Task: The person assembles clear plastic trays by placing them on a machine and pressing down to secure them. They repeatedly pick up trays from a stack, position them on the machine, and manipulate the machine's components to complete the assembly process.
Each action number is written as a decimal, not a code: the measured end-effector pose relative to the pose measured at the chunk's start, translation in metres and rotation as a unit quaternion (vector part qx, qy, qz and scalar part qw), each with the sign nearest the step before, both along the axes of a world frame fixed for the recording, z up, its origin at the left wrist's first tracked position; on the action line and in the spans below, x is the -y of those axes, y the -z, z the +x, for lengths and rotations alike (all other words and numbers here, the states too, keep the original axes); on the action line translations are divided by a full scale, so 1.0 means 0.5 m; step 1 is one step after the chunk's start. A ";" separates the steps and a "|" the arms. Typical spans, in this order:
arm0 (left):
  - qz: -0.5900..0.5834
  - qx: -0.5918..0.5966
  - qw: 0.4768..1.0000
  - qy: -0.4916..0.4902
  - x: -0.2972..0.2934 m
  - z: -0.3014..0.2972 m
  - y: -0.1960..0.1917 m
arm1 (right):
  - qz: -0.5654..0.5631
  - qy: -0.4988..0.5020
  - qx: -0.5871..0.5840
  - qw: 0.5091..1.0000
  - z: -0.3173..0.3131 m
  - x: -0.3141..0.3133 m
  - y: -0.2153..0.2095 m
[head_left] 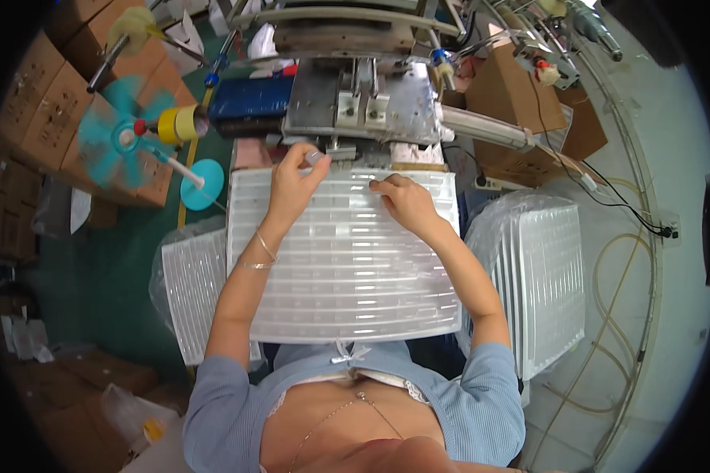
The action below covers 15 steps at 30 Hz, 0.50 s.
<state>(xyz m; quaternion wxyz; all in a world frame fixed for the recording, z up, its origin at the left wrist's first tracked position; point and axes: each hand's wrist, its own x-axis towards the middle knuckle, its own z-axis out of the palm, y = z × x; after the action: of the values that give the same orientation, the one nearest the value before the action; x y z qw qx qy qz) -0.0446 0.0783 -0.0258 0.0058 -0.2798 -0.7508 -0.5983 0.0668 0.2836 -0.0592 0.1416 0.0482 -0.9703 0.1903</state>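
A large translucent white plastic tray (343,335) with many ridged rows lies before me, its far edge close to the machine. My left hand (296,181) is above the tray's far left part, thumb and fingers closed on a small pale translucent cylindrical piece (313,158). Just right of that piece is the small metal holder (341,150) at the machine's front. My right hand (409,205) rests over the tray's far right rows, its fingers curled in a pinch. What lies between those fingertips is too small to make out.
The machine's metal plate (312,110) stands beyond the tray. Bagged stacks of similar trays flank me, at the right (552,284) and left (193,296). A turquoise fan (126,138) is at the far left by cardboard boxes (51,102). An open carton (513,98) stands far right.
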 end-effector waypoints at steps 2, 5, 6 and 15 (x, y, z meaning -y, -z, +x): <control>-0.010 -0.015 1.000 0.014 -0.008 0.017 -0.004 | 0.106 -0.004 -0.005 0.994 0.014 -0.006 0.034; -0.020 -0.014 0.999 0.027 -0.009 0.021 -0.004 | 0.155 -0.014 -0.010 0.988 0.019 -0.003 0.054; -0.018 -0.009 0.999 0.029 -0.007 0.022 -0.005 | 0.155 -0.013 -0.008 0.988 0.018 -0.002 0.054; 0.103 0.091 0.990 0.022 0.009 0.015 0.009 | -0.215 0.101 -0.093 0.967 -0.008 -0.015 0.010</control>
<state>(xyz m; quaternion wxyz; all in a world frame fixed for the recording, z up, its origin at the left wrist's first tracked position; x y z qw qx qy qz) -0.0373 0.0737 -0.0304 -0.0472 -0.2383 -0.6763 -0.6954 0.0629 0.2912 -0.0642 0.2569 -0.0645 -0.8888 0.3742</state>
